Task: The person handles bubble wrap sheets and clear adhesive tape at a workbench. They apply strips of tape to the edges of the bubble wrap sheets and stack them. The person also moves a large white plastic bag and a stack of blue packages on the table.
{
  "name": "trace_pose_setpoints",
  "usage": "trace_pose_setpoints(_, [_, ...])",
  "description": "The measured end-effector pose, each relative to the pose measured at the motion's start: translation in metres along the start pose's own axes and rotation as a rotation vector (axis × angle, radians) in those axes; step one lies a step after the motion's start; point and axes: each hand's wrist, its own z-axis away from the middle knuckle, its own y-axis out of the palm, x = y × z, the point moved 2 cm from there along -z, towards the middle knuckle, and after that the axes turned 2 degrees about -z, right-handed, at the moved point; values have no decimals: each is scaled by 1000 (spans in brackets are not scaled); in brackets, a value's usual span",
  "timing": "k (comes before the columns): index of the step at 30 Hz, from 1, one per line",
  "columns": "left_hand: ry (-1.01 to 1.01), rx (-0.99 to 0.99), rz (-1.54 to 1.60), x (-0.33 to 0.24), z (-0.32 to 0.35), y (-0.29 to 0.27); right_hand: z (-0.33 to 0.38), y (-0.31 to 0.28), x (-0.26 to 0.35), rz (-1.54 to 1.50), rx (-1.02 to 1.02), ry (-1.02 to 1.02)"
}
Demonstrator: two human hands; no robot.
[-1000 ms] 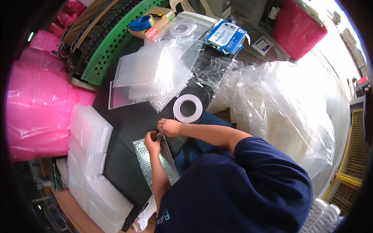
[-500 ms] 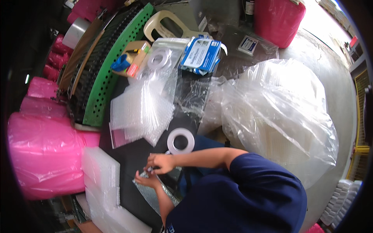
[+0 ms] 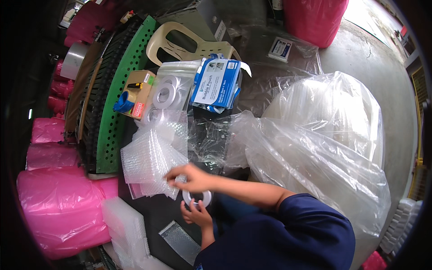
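My left hand point(image 3: 196, 214) is at the near rim of a white tape roll point(image 3: 207, 198), fingers apart and seeming to touch it. My right hand point(image 3: 191, 178) hovers between that roll and a fanned stack of clear bubble wrap pouches point(image 3: 150, 163). Its bent fingertips are blurred, so whether they pinch anything cannot be seen. A single bubble pouch point(image 3: 181, 243) lies flat on the black table point(image 3: 150, 213), left of my left forearm. My right forearm hides part of the table beyond the roll.
More tape rolls point(image 3: 165, 94), a small cardboard box point(image 3: 139, 92) with a blue tape dispenser point(image 3: 123, 102), and a blue-and-white packet point(image 3: 216, 83) sit farther back. A large clear plastic bag point(image 3: 315, 135) bulges at right. Pink wrapped bundles point(image 3: 63, 209) and foam sheets point(image 3: 126, 225) line the left.
Both hands have left the single pouch, which now lies alone. My right hand moved toward the fanned stack, and my left hand came to the tape roll. The view has shifted.
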Motion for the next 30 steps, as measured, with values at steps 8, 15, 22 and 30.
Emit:
trace_pose_setpoints(8, [771, 36, 484, -172, -169, -8, 5, -356, -34, 337, -1415, -125])
trace_pose_setpoints(15, [898, 112, 224, -260, -281, 130, 92, -347, -194, 1285, -318, 909])
trace_pose_setpoints(22, [888, 95, 370, -275, -279, 144, 59, -361, -308, 1133, -340, 1463])
trace_pose_setpoints(30, [900, 145, 309, -275, -284, 144, 78, -291, -381, 952, -12, 1208])
